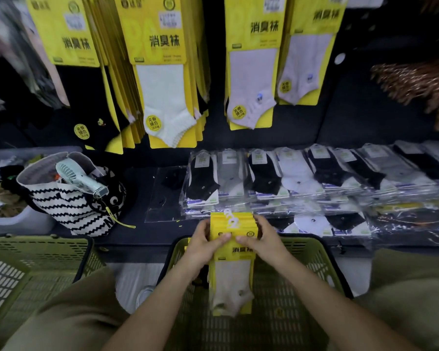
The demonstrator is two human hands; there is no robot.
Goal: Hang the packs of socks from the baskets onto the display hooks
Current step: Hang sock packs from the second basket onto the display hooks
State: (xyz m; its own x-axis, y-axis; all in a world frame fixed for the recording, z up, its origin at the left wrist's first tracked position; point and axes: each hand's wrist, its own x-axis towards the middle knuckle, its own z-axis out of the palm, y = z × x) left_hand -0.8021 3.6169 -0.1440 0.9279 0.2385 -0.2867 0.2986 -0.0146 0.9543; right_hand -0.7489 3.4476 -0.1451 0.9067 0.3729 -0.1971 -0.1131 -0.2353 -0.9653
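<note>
— While the left hand (202,245) and right hand (262,241) each grip a side of the stack of sock packs (241,250), thumbs pressed on its front, above the near basket (323,252), what comes first?
— Probably squaring the fanned white hangers (230,219) at its far end, so they slide onto a hook beside the hanging packs (162,46).

Hanging yellow sock packs (160,34) read 消臭袜; their round sticker (153,122) 无骨缝合

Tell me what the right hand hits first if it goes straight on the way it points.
The right hand, gripping the sock packs, points left across the card. The left hand is first in line, thumbs nearly touching. Depth is unclear.
</note>
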